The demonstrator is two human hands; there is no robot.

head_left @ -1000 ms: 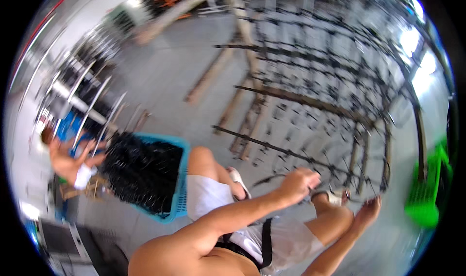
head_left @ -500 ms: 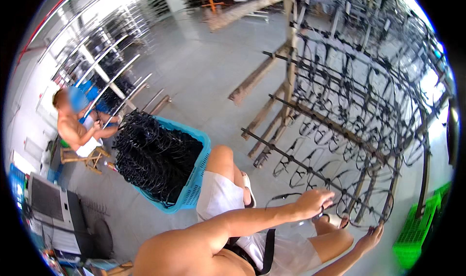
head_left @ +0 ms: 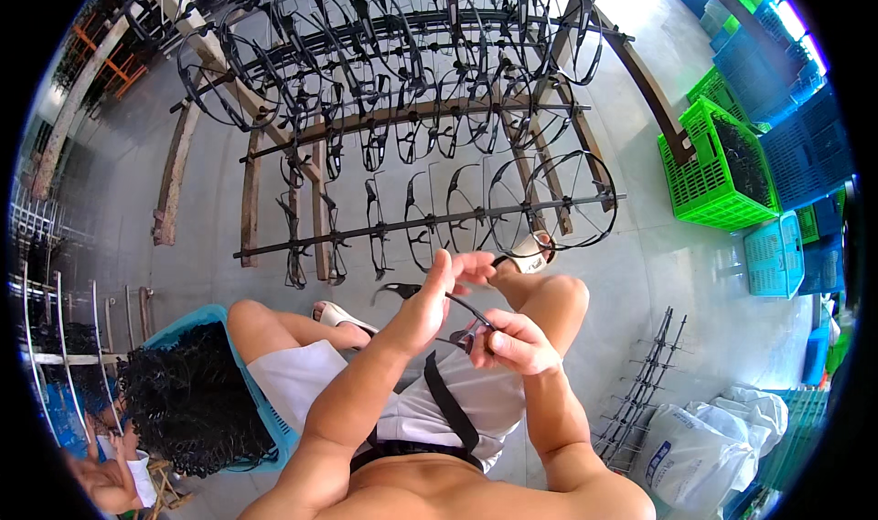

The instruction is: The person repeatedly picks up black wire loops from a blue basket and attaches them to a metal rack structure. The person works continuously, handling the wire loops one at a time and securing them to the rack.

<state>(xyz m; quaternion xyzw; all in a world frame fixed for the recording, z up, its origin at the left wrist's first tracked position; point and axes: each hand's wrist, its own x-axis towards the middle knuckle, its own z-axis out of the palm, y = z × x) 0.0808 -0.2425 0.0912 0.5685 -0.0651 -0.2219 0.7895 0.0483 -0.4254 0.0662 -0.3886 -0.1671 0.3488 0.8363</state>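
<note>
In front of my lap, my right hand (head_left: 517, 342) pinches one end of a thin black curved frame (head_left: 471, 309) that looks like an eyeglass frame. My left hand (head_left: 430, 305) is beside it with fingers stretched out and apart. The frame runs behind that hand, and its hooked tip (head_left: 395, 289) shows on the other side; whether the palm touches it, I cannot tell. Beyond my hands, a dark rod (head_left: 412, 223) at the low front of a rack carries several similar black frames (head_left: 455, 195) hanging in a row.
More rods of hanging frames fill the wooden rack (head_left: 412, 113). A blue basket (head_left: 274, 387) heaped with black frames (head_left: 187, 392) stands at my left, near another person (head_left: 114, 470). Green crates (head_left: 718, 177), white bags (head_left: 700, 447) and loose spiked rods (head_left: 640, 392) lie right.
The view has swung right, bringing the rack straight ahead. My right hand has left the rack's low rod and come in beside my left hand, where it now pinches the black frame.
</note>
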